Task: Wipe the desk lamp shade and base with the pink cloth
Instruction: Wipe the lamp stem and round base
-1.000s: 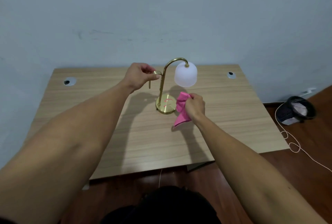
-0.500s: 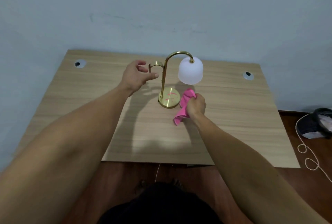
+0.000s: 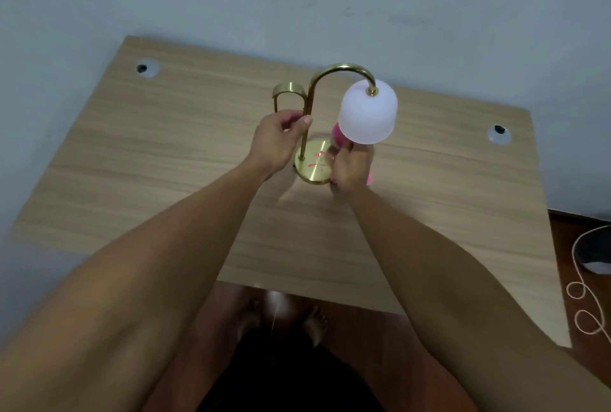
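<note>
A brass desk lamp stands on the wooden desk. Its white frosted shade hangs from a curved gold arm, and its round gold base reflects pink. My left hand pinches the upright gold stem just under the small hook handle. My right hand grips the bunched pink cloth right of the base, directly under the shade. Most of the cloth is hidden by the shade and my fingers.
Round cable grommets sit in the desk at the far left and far right. A blue-grey wall runs behind the desk. On the floor at right lie a dark round object and a looped white cord.
My left hand has dropped from the hook handle to the stem and closed on it. My right hand lifted the cloth closer under the shade. The camera has moved nearer and looks more steeply down.
</note>
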